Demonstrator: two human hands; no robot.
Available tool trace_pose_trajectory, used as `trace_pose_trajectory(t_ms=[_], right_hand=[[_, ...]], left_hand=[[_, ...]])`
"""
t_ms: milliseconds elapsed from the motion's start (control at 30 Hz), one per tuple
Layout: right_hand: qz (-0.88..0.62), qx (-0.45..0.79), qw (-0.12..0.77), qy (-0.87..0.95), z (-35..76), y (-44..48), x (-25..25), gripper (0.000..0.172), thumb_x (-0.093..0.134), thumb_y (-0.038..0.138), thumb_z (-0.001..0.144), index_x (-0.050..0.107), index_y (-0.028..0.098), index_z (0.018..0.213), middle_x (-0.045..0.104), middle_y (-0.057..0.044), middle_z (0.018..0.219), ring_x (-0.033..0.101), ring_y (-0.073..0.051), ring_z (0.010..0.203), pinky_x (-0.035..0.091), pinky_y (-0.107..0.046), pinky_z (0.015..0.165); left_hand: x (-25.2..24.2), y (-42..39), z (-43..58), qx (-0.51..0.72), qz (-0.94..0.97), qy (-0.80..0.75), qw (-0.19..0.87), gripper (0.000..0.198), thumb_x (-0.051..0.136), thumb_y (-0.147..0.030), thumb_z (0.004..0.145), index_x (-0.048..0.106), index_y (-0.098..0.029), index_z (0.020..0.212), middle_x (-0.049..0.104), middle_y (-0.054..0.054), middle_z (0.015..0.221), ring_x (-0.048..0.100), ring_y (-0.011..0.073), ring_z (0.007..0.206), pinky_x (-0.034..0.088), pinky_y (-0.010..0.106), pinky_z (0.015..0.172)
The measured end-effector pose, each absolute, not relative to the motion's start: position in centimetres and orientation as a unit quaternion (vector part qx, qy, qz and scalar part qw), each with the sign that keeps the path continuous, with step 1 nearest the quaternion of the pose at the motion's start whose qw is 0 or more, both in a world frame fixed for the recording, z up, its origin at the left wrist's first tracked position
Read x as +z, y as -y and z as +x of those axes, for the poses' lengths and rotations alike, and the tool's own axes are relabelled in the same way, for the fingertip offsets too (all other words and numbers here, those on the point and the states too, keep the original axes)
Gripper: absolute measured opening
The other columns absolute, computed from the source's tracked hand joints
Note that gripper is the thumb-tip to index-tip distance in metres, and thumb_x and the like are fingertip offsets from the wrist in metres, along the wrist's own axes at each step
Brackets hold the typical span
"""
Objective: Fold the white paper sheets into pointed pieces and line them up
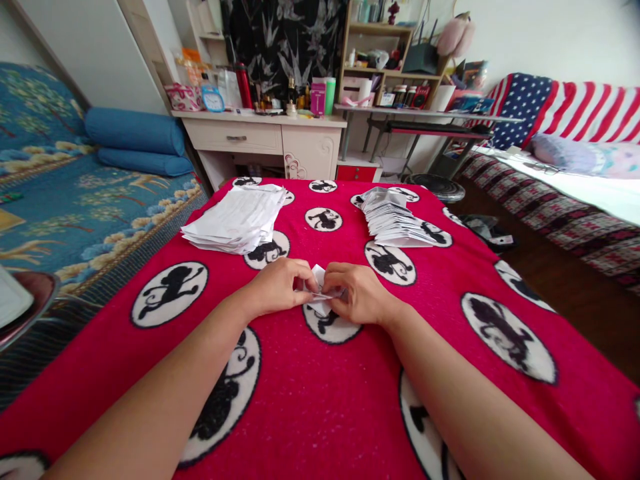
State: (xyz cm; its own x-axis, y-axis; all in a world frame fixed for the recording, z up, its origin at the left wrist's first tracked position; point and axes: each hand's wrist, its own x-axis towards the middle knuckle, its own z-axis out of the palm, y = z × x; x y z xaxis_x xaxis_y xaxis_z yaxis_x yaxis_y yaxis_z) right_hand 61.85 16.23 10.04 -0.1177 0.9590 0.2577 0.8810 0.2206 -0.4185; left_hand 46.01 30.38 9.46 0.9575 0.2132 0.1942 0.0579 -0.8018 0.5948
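My left hand [286, 285] and my right hand [359, 291] meet over the middle of the red cloth, each closed in a pinch. Between them is a small folded piece of white paper [320, 308], partly covered by the fingers. Its folds are too small to make out fully. Beyond my left hand lies a stack of white paper sheets [237, 217], loosely piled. Farther off to the right, a row of folded papers [393, 219] overlaps in a slanting line.
The red cloth [320, 400] with white ovals and black monkey figures covers the surface before me. Behind it stands a white dresser [255, 137] with bottles and boxes. A blue sofa [120, 200] is at left, a bed [565, 187] at right, a round stool [435, 187] near the far right corner.
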Motion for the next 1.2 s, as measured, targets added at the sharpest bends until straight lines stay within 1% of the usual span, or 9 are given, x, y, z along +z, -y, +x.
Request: trace_pose_trajectory(t_ms=[67,167,233,433,567,633,833,1067,1200], right_hand=[[-0.609,0.118,0.254,0.742,62.1,-16.2,10.4,0.006,0.063,0.023,0.078,0.066,0.017,0.076,0.06,-0.002,0.078,0.053,-0.012,0.068,0.034,-0.023,0.06],[-0.597,0.165,0.279,0.734,62.4,-16.4,10.5,0.032,0.051,0.034,0.091,0.066,0.016,0.069,0.059,-0.002,0.076,0.053,-0.012,0.067,0.036,-0.023,0.061],[-0.598,0.18,0.285,0.727,62.5,-16.6,10.3,0.035,0.05,0.032,0.093,0.065,0.016,0.066,0.06,-0.002,0.076,0.053,-0.011,0.066,0.037,-0.023,0.061],[-0.643,0.168,0.271,0.697,62.3,-17.0,9.1,0.001,0.071,0.019,0.076,0.07,0.018,0.076,0.063,-0.001,0.081,0.056,-0.012,0.071,0.039,-0.022,0.063],[-0.695,0.102,0.265,0.66,62.1,-17.2,9.3,0.043,0.082,0.028,0.063,0.067,0.019,0.102,0.063,-0.006,0.102,0.058,-0.017,0.088,0.041,-0.025,0.072],[-0.729,0.094,0.242,0.633,62.0,-17.2,9.6,0.057,0.084,0.035,0.059,0.064,0.017,0.109,0.064,-0.007,0.101,0.058,-0.019,0.088,0.041,-0.026,0.07],[-0.797,0.158,0.217,0.542,61.6,-17.4,9.9,0.027,0.078,0.035,0.061,0.066,0.018,0.078,0.064,-0.001,0.067,0.056,-0.015,0.06,0.03,-0.024,0.051],[-0.766,0.192,0.467,0.399,60.9,-18.0,8.4,0.011,0.061,0.025,0.068,0.053,0.018,0.066,0.052,0.005,0.049,0.047,-0.01,0.045,0.029,-0.021,0.044],[-0.732,0.136,0.534,0.4,59.5,-18.1,8.3,0.009,0.057,0.021,0.069,0.049,0.019,0.064,0.052,0.005,0.054,0.047,-0.011,0.051,0.031,-0.021,0.047]], left_hand=[[9.4,-30.5,45.9,0.115,0.937,-0.066,0.323,0.007,0.069,-0.019,0.073,0.074,-0.019,0.078,0.064,0.002,0.078,0.056,0.0117,0.068,0.039,0.023,0.062],[9.6,-30.5,45.7,0.077,0.936,-0.059,0.338,0.011,0.07,-0.021,0.071,0.074,-0.019,0.081,0.064,0.003,0.08,0.057,0.0123,0.069,0.04,0.022,0.06],[9.8,-30.4,45.7,0.057,0.935,-0.056,0.345,0.012,0.069,-0.024,0.073,0.075,-0.018,0.082,0.064,0.003,0.08,0.057,0.0128,0.069,0.041,0.023,0.061],[9.2,-30.2,46.1,0.067,0.926,-0.114,0.352,0.009,0.072,-0.027,0.071,0.073,-0.019,0.075,0.065,0.001,0.077,0.058,0.0131,0.07,0.04,0.023,0.062],[9.1,-30.0,46.2,0.064,0.933,-0.13,0.33,0.015,0.077,-0.027,0.065,0.071,-0.021,0.077,0.065,-0.001,0.076,0.057,0.013,0.068,0.038,0.023,0.06],[9.1,-29.9,46.2,0.061,0.934,-0.134,0.325,0.015,0.078,-0.028,0.064,0.071,-0.021,0.075,0.064,-0.002,0.075,0.056,0.0125,0.066,0.037,0.023,0.059],[9.1,-30.0,46.3,0.077,0.931,-0.148,0.325,0.017,0.08,-0.029,0.063,0.071,-0.021,0.076,0.063,-0.002,0.075,0.057,0.0128,0.068,0.038,0.023,0.059],[10.4,-27.5,46.9,0.191,0.96,-0.155,0.136,0.042,0.073,-0.056,0.066,0.065,-0.019,0.086,0.062,0.004,0.084,0.058,0.0212,0.08,0.041,0.031,0.072],[10.5,-25.5,47.2,0.218,0.957,-0.185,0.045,0.032,0.064,-0.046,0.076,0.059,-0.017,0.086,0.062,0.008,0.084,0.059,0.0252,0.083,0.043,0.034,0.072]])
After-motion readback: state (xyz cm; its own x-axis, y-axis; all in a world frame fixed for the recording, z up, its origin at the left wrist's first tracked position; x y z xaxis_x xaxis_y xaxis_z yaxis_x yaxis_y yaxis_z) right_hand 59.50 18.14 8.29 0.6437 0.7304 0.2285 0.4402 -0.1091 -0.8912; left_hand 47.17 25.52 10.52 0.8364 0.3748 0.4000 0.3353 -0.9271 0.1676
